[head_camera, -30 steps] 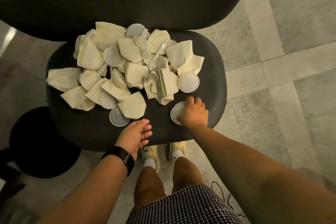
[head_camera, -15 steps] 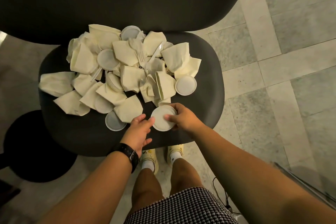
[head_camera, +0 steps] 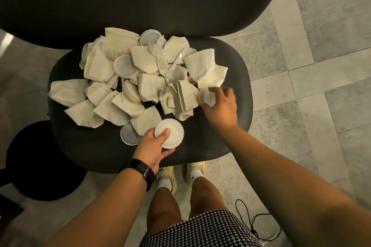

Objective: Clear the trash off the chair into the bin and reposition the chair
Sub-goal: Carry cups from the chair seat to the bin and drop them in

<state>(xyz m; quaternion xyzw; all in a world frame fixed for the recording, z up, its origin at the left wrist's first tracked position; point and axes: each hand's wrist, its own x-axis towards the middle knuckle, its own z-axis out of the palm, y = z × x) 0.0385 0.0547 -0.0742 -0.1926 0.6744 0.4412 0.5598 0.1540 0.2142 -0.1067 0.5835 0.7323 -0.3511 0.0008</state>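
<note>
Two small white lids are held above the chair seat [head_camera: 230,126]: one lid [head_camera: 172,136] is pinched by the left hand [head_camera: 154,146] at 6 o'clock of the napkin pile [head_camera: 140,86], another lid [head_camera: 207,97] is gripped by the right hand's [head_camera: 222,106] curled fingers at 3 o'clock.

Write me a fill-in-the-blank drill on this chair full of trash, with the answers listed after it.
1. The left hand holds a small round white ____ by its rim.
2. The right hand reaches for another lid at the ____ edge of the pile of cream paper napkins.
3. The trash lies on the seat of a dark ____.
4. The black watch sits on the ____ wrist.

Answers: lid; right; chair; left
</note>
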